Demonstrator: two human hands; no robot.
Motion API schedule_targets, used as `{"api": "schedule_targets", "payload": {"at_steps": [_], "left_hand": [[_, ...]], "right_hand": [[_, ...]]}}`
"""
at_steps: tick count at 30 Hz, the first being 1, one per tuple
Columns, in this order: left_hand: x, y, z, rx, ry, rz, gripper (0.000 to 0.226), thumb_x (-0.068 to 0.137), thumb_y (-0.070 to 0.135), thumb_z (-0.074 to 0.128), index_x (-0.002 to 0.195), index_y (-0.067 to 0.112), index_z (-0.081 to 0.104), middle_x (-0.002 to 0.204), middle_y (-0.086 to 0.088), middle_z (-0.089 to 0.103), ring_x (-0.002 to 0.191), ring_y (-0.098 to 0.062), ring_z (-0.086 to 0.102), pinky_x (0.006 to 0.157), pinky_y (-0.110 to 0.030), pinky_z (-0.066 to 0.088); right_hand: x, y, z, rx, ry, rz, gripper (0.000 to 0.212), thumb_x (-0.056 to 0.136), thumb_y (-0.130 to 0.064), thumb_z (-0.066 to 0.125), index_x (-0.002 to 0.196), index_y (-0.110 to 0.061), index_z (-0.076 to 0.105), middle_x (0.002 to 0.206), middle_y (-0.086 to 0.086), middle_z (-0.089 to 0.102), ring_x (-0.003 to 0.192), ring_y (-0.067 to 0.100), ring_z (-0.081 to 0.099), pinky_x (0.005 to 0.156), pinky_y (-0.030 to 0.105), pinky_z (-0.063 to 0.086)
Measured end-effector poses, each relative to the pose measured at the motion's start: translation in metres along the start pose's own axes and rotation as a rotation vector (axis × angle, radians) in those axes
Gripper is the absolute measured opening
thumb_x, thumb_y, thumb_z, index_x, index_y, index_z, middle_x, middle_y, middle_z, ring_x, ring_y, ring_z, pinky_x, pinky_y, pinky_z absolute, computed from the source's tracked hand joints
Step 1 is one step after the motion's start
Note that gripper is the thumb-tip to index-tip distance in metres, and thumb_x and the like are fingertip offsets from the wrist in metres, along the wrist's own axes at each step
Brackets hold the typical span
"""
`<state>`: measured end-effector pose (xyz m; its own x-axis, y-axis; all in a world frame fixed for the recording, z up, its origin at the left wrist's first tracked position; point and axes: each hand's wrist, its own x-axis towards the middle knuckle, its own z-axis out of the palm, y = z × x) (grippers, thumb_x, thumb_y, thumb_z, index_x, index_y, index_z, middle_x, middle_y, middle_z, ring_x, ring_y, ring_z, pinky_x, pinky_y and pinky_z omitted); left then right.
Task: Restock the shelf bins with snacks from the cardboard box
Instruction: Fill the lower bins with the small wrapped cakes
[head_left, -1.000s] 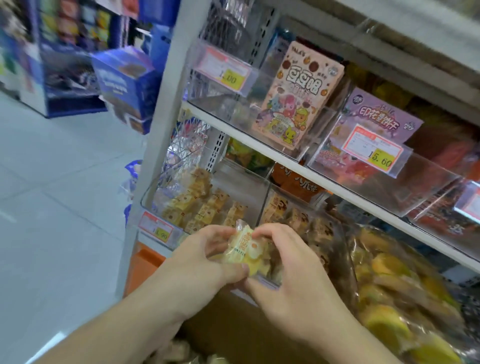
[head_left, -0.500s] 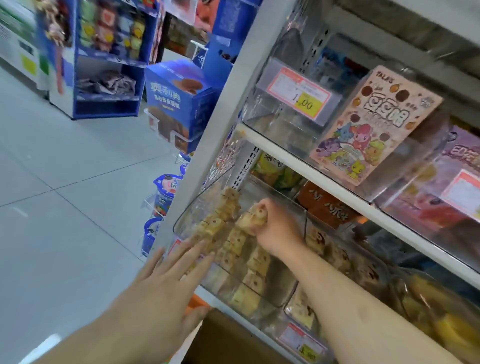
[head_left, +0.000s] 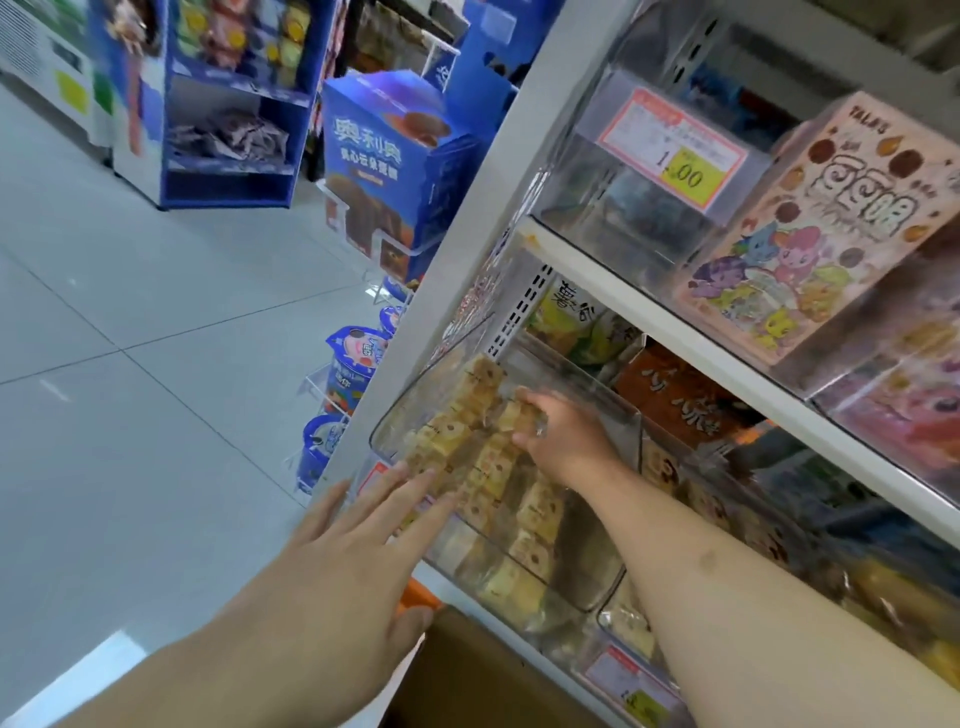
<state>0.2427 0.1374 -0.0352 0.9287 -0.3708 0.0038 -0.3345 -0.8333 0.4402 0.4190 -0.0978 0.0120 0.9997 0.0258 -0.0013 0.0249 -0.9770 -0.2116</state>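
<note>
While the right hand reaches deep into the clear shelf bin, its fingers curl down among the small wrapped snacks at the far end of the bin; the blur hides whether they pinch one packet or merely press on the pile, so I cannot tell its grip. The snacks lie in rows running from the hand's 10 o'clock back toward 5 o'clock, filling the bin under and beside the forearm. The left hand is spread flat, fingers straight, holding nothing; its fingertips lie against the bin's outer wall at about 8 o'clock from the right hand. The cardboard box shows at the 6 o'clock edge of the head view, just under the left thumb, touching or nearly so. Above the bin, toward 1 o'clock, a shelf carries a price tag and a cartoon biscuit box. At 11 o'clock, across the tiled floor, stands a blue display box.
</note>
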Motion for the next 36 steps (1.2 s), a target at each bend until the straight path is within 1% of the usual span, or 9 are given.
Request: {"api": "schedule_targets", "payload": {"at_steps": [2, 4, 10, 13, 16, 23, 28, 33, 36], "left_hand": [[0.003, 0.000, 0.005, 0.008, 0.015, -0.010, 0.085, 0.104, 0.066, 0.041, 0.161, 0.048, -0.019, 0.165, 0.019, -0.033, 0.150, -0.006, -0.034, 0.116, -0.035, -0.033], [0.000, 0.011, -0.009, 0.032, 0.010, -0.003, 0.082, 0.105, 0.065, 0.036, 0.162, 0.046, -0.019, 0.166, 0.019, -0.032, 0.155, -0.009, -0.031, 0.126, -0.041, -0.020], [-0.019, 0.043, -0.018, -0.054, -0.052, 0.083, 0.076, 0.107, 0.051, 0.048, 0.169, 0.032, 0.008, 0.176, 0.011, 0.005, 0.161, -0.014, 0.013, 0.129, -0.033, 0.015], [-0.032, 0.063, -0.004, -0.064, -0.040, 0.173, 0.070, 0.104, 0.049, 0.054, 0.165, 0.030, 0.026, 0.172, 0.010, 0.026, 0.155, -0.017, 0.032, 0.124, -0.036, 0.032], [-0.047, 0.087, 0.023, -0.031, -0.074, 0.275, 0.062, 0.103, 0.047, 0.057, 0.158, 0.027, 0.040, 0.162, 0.006, 0.043, 0.145, -0.015, 0.043, 0.116, -0.029, 0.036], [-0.078, 0.119, 0.129, 0.074, -0.359, 0.322, 0.052, 0.104, 0.041, 0.057, 0.152, 0.026, 0.047, 0.150, 0.010, 0.051, 0.134, -0.012, 0.053, 0.111, -0.031, 0.045], [-0.062, 0.102, 0.203, 0.161, -0.575, 0.255, 0.060, 0.102, 0.042, 0.061, 0.156, 0.022, 0.044, 0.153, 0.002, 0.053, 0.136, -0.017, 0.052, 0.111, -0.032, 0.043], [-0.030, 0.091, 0.292, 0.122, -0.689, 0.136, 0.063, 0.101, 0.038, 0.066, 0.158, 0.025, 0.043, 0.155, 0.001, 0.053, 0.135, -0.018, 0.056, 0.109, -0.034, 0.050], [-0.019, 0.092, 0.340, 0.090, -0.695, 0.111, 0.059, 0.101, 0.034, 0.068, 0.155, 0.026, 0.047, 0.154, 0.001, 0.055, 0.136, -0.018, 0.056, 0.112, -0.034, 0.048]], "right_hand": [[-0.012, -0.003, -0.007, -0.037, -0.015, -0.012, 0.062, 0.101, -0.036, 0.069, 0.158, -0.039, 0.044, 0.169, -0.010, 0.032, 0.157, 0.018, 0.028, 0.124, 0.038, 0.030], [-0.032, -0.007, -0.017, -0.047, -0.013, -0.049, 0.062, 0.103, -0.039, 0.066, 0.159, -0.038, 0.042, 0.171, -0.012, 0.029, 0.158, 0.017, 0.027, 0.124, 0.038, 0.031], [-0.155, -0.014, -0.051, 0.089, 0.158, -0.251, 0.045, 0.105, -0.037, 0.061, 0.149, -0.028, 0.055, 0.154, -0.008, 0.053, 0.140, 0.013, 0.050, 0.116, 0.028, 0.039], [-0.233, 0.006, -0.045, 0.219, 0.213, -0.299, 0.033, 0.104, -0.029, 0.064, 0.137, -0.025, 0.063, 0.131, -0.012, 0.062, 0.115, 0.007, 0.062, 0.100, 0.024, 0.052], [-0.302, 0.045, -0.016, 0.326, 0.188, -0.230, 0.025, 0.101, -0.022, 0.069, 0.126, -0.022, 0.068, 0.116, -0.010, 0.068, 0.102, 0.006, 0.066, 0.089, 0.021, 0.054], [-0.396, 0.168, 0.106, 0.351, -0.217, 0.262, 0.024, 0.098, -0.026, 0.072, 0.121, -0.031, 0.066, 0.116, -0.013, 0.068, 0.102, 0.001, 0.065, 0.093, 0.024, 0.053], [-0.416, 0.226, 0.179, 0.223, -0.521, 0.339, 0.046, 0.098, -0.026, 0.072, 0.142, -0.027, 0.060, 0.134, -0.005, 0.067, 0.121, 0.016, 0.063, 0.104, 0.030, 0.052], [-0.414, 0.251, 0.244, 0.221, -0.643, 0.329, 0.065, 0.095, -0.025, 0.074, 0.155, -0.026, 0.048, 0.151, -0.001, 0.057, 0.133, 0.021, 0.057, 0.110, 0.031, 0.047], [-0.414, 0.265, 0.278, 0.187, -0.636, 0.325, 0.070, 0.090, -0.021, 0.077, 0.153, -0.033, 0.050, 0.148, -0.001, 0.060, 0.134, 0.024, 0.056, 0.110, 0.038, 0.050]]}}
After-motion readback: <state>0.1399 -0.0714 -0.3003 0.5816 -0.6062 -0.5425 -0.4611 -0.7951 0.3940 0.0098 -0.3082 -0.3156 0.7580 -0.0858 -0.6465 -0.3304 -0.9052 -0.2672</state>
